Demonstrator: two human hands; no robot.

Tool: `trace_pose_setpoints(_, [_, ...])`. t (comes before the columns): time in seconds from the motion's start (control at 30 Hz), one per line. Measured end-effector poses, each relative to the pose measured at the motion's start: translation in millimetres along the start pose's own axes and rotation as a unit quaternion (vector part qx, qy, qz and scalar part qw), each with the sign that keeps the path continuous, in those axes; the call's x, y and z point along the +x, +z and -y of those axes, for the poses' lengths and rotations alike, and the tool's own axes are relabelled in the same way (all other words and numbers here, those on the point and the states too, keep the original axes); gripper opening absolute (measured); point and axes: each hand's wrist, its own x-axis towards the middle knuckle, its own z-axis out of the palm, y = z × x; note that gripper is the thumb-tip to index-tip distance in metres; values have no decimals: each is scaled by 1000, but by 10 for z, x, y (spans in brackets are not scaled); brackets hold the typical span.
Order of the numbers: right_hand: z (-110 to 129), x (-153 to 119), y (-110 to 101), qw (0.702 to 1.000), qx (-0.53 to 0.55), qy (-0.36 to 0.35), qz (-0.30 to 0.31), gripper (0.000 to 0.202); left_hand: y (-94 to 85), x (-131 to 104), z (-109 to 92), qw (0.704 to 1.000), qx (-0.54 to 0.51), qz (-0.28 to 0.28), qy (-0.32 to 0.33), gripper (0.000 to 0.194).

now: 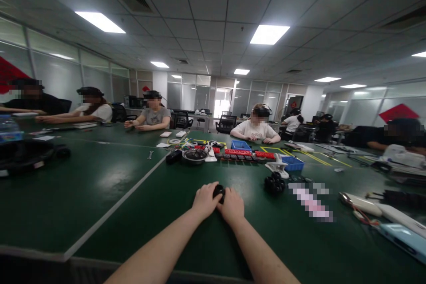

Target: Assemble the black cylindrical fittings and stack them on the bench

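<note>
Both of my arms reach out over the green table. A small, dark, rounded part (218, 191) is held between my hands; fingers cover much of it, so its exact kind does not show. My left hand (205, 200) closes on its left side, thumb across the near face. On the right side, my right hand (232, 205) is wrapped against the same part, with its thumb close to the left one. Off to the right lies a cluster of black, rounded wheel-like pieces (274, 183) beside a white bracket (277, 168).
Ahead are a round black-rimmed part (195, 155), red strips (237, 151) and blue bins (293, 163). A pale blue device (404, 239) and white devices lie at right. A black tray-like object (25, 155) is at left. Several people sit around the table, one person (256, 126) opposite.
</note>
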Motion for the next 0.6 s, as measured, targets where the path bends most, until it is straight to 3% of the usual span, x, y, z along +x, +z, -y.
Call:
trace_pose_setpoints(0.1, [-38, -108, -41, 1000, -16, 20, 0, 65, -12, -101, 61, 999, 19, -24, -27, 59])
trace_pose_setpoints(0.2, [-130, -223, -71, 998, -31, 58, 16, 86, -60, -239, 184, 995, 51, -46, -70, 60])
trace_pose_setpoints(0.33, [-224, -318, -64, 991, -59, 106, 55, 87, -91, -419, 344, 985, 103, -32, -131, 65])
trace_pose_setpoints(0.6, [-231, -292, -59, 978, -71, 131, 149, 87, -64, -549, 434, 969, 155, 69, -179, 77])
